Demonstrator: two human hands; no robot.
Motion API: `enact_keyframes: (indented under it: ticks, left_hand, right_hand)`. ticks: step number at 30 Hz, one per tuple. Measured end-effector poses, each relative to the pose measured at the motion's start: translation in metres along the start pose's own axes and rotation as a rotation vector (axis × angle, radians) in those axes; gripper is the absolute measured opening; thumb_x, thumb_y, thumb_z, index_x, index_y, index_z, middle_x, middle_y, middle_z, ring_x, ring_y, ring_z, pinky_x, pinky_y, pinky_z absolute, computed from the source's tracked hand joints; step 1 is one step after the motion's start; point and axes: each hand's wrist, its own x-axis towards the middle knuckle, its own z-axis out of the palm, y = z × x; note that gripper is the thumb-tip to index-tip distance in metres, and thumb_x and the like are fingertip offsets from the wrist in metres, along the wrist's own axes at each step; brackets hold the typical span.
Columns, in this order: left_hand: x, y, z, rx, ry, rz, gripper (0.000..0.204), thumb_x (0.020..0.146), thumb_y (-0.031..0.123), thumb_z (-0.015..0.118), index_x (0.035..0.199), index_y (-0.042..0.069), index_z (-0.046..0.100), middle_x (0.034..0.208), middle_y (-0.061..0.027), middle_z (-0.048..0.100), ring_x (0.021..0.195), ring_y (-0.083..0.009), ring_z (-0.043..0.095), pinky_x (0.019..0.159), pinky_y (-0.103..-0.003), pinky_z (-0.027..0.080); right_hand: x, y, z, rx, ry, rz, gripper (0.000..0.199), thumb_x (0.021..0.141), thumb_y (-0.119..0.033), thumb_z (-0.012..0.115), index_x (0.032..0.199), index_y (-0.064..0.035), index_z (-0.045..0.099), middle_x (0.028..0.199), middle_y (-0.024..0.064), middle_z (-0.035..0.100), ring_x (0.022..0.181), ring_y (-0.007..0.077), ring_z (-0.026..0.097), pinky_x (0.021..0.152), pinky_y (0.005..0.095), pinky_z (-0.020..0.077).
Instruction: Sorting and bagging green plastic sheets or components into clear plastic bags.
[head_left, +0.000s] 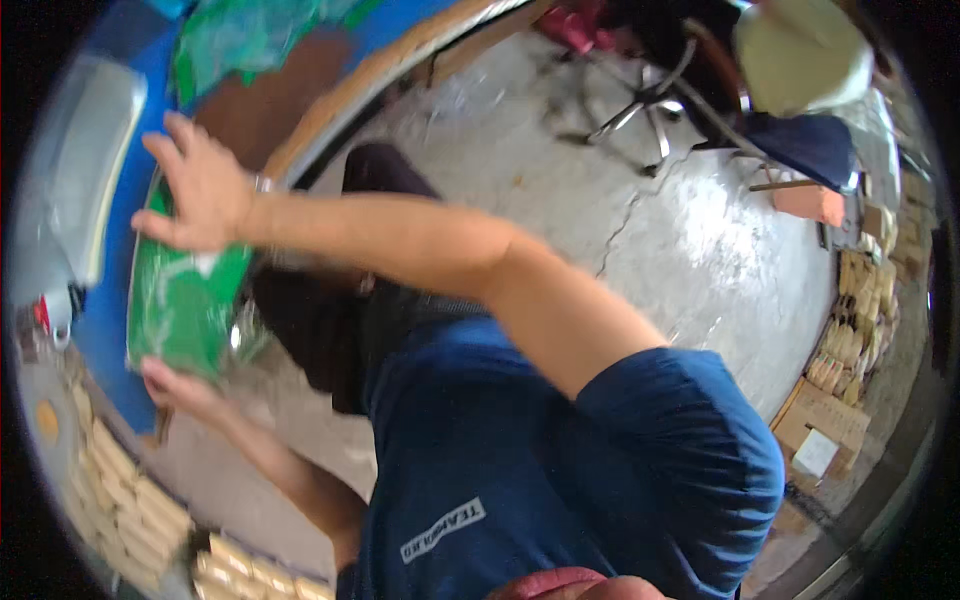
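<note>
Two bare hands are at work on one flat green package wrapped in shiny clear plastic (180, 310), and it's lying on the blue tabletop (105, 335), up against the person's edge and close to the left-hand corner! Right hand (200, 190) comes straight across the body, slightly blurred, fingers fanned wide, nothing gripped, spread over the package's far end; whether the palm presses down, I can't tell from this angle. Left hand (180, 387) is down at the opposite end, fingers partly curled, tips right at the package's corner; can't say whether they pinch it or only touch. Along that same side a crumpled flap of clear plastic (246, 335) sticks out by the tabletop's edge.

Further along the tabletop, a dark brown flat patch (285, 90) runs beside the pale wooden edge strip (400, 62), and past it more green packages in clear plastic (235, 45) are heaped up. Over toward the opposite edge stands a large translucent grey sheet-like piece with a pale rim (75, 170), and near the left-hand corner on that side, a small red-and-white object (52, 312), too blurred to name.

Off the tabletop, on the grey concrete floor (560, 150): a chrome wheeled chair base (640, 118), and a brown cardboard box (825, 425) beside stacked tan bundles (850, 335).
</note>
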Motion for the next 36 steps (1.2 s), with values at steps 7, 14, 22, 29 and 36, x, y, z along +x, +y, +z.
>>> enact_keyframes:
  ticks: [7, 14, 22, 29, 36]
  left_hand:
    - [-0.061, 0.034, 0.019, -0.525, 0.045, -0.367, 0.085, 0.099, 0.062, 0.035, 0.147, -0.008, 0.029, 0.152, -0.0225, 0.032, 0.138, -0.0367, 0.036, 0.115, -0.048, 0.031]
    - [-0.076, 0.045, 0.029, -0.581, 0.006, -0.38, 0.088, 0.098, 0.065, 0.031, 0.144, -0.01, 0.033, 0.15, -0.0233, 0.035, 0.135, -0.0375, 0.04, 0.113, -0.048, 0.034]
    - [-0.066, 0.023, 0.021, -0.598, -0.001, -0.332, 0.086, 0.099, 0.066, 0.027, 0.145, -0.007, 0.034, 0.149, -0.0222, 0.036, 0.134, -0.0353, 0.041, 0.112, -0.048, 0.035]
    - [-0.103, -0.135, -0.017, -0.941, -0.143, -0.546, 0.074, 0.099, 0.06, 0.032, 0.146, 0.004, 0.037, 0.132, -0.0158, 0.051, 0.112, -0.0279, 0.052, 0.092, -0.041, 0.046]
    - [-0.226, -0.313, -0.118, -1.412, -0.473, -0.877, 0.067, 0.097, 0.055, 0.039, 0.145, 0.008, 0.04, 0.104, -0.0083, 0.059, 0.079, -0.0199, 0.052, 0.064, -0.034, 0.044]
  right_hand:
    - [-0.009, -0.013, -0.011, 0.076, -0.259, 0.229, 0.076, 0.085, -0.05, 0.062, 0.132, 0.0044, 0.039, 0.104, 0.032, 0.058, 0.09, 0.0498, 0.061, 0.083, 0.0537, 0.0496]
    - [0.004, -0.017, -0.024, 0.078, -0.451, 0.27, 0.074, 0.091, -0.059, 0.052, 0.13, 0.0032, 0.044, 0.101, 0.0309, 0.065, 0.095, 0.0471, 0.063, 0.088, 0.0523, 0.0485]
    - [0.011, -0.019, -0.011, 0.153, -0.49, 0.297, 0.079, 0.089, -0.071, 0.042, 0.118, 0.0005, 0.058, 0.102, 0.0291, 0.066, 0.099, 0.0453, 0.064, 0.089, 0.0512, 0.0494]
    - [0.034, -0.008, -0.163, -0.225, -0.126, -0.042, 0.048, 0.084, -0.033, 0.072, 0.122, -0.0055, 0.059, 0.075, 0.0149, 0.066, 0.069, 0.0303, 0.067, 0.062, 0.0422, 0.0526]
    - [0.056, 0.116, -0.277, -0.649, -0.04, 0.263, 0.035, 0.093, -0.033, 0.063, 0.106, 0.0001, 0.068, 0.091, 0.0169, 0.072, 0.082, 0.0227, 0.07, 0.073, 0.0394, 0.0531]
